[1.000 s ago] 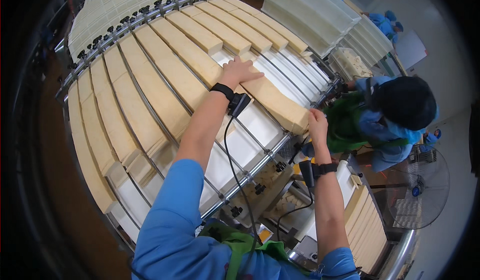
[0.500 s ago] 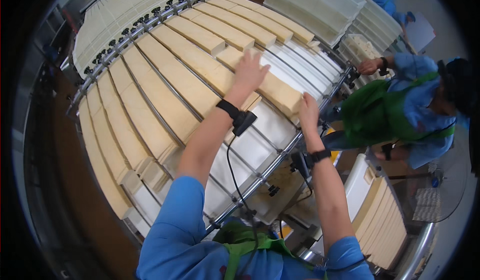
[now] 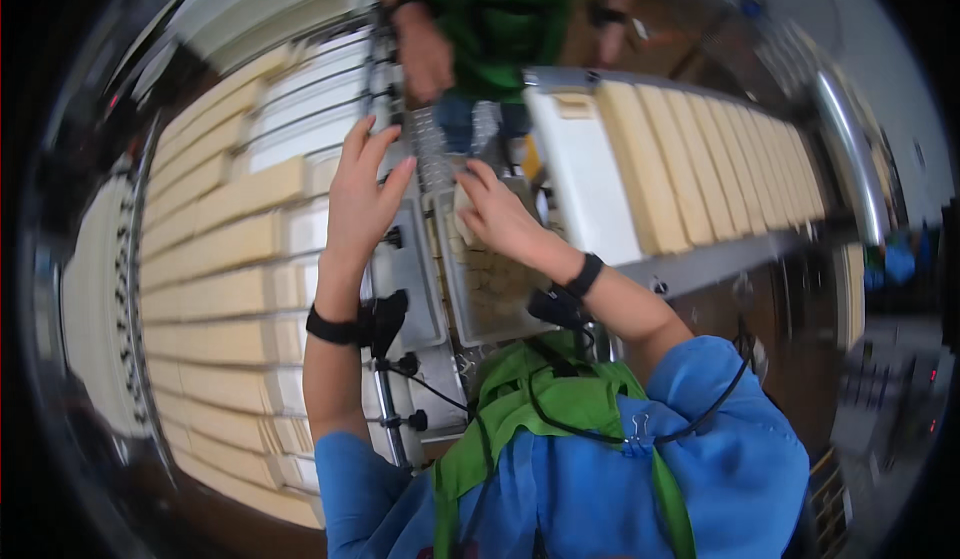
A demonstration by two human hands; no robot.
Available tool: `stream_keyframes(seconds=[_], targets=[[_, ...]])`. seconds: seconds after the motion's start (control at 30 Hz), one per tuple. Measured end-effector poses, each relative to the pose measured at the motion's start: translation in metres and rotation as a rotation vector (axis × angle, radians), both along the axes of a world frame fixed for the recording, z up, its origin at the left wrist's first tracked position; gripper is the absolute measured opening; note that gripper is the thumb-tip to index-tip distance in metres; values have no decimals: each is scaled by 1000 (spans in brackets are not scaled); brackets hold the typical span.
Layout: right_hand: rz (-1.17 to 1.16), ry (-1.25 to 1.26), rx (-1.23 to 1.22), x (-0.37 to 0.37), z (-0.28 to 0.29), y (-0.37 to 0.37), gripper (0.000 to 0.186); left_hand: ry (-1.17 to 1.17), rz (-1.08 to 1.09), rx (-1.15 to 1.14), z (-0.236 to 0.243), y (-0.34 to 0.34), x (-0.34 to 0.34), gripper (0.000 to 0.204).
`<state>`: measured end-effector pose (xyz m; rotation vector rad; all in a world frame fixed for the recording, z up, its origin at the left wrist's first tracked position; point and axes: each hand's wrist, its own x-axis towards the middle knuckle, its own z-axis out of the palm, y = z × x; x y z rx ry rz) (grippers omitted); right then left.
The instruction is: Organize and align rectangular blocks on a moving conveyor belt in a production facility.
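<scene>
- left hand is open with fingers spread, nothing in it, up around the edge of the tabletop
- right hand has bent fingers, up against a pale scrap. it's pretty blurry there, so I can't tell if it's actually gripped or just touched
- the hands are apart, and the scrap sits between them, right by the right fingertips and well off the left ones
- underneath is a greyish bin with more pale bits in it
- slabs lie in rows on the tabletop, off to the left of the left hand. the nearest one ends just beside it, not touching as far as I can see
- thin metal rods run across the tabletop's bare white part
- over right, past the right hand, more slabs are lined up side by side next to a white surface
- a co-worker's hand hangs beyond the left hand, beside a green apron
</scene>
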<state>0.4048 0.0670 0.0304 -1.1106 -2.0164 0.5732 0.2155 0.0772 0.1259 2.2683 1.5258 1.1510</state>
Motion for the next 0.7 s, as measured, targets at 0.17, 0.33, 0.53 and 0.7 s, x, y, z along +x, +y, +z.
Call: stream_keyframes(seconds=[0.17, 0.33, 0.53, 0.7], targets=[[-179, -63, -399, 163, 8, -102, 40, 21, -322, -48, -27, -19, 97, 35], [-703, -332, -291, 259, -36, -137, 60, -71, -466, -364, -87, 7, 202, 39], [-749, -308, -314, 257, -59, -99, 81, 161, -382, -36, -166, 130, 309, 43], [-692, -336, -306, 255, -55, -97, 83, 120, -396, -178, -204, 202, 324, 37]])
